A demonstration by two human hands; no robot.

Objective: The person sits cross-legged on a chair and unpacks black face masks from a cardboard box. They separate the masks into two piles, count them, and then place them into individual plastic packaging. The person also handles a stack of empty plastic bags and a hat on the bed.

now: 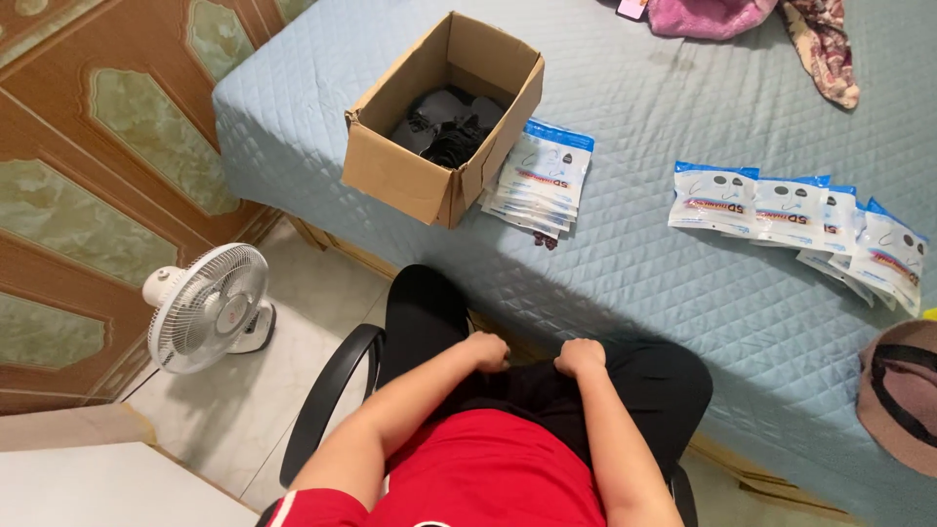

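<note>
I sit on a black chair (327, 395) at the edge of a bed with a pale blue quilted cover (664, 127). My left hand (485, 350) and my right hand (580, 356) are both closed into fists and rest in my lap, on dark cloth just below my red shirt. Whether the fingers grip that cloth I cannot tell. An open cardboard box (439, 122) with dark cloth items inside stands on the bed ahead of me. A stack of flat white and blue packets (542, 176) leans against its right side.
A second fanned row of white and blue packets (800, 220) lies at the right of the bed. A brown hat (903, 390) sits at the right edge, pink and patterned cloth at the top. A small white fan (205, 307) stands on the floor by a wooden door.
</note>
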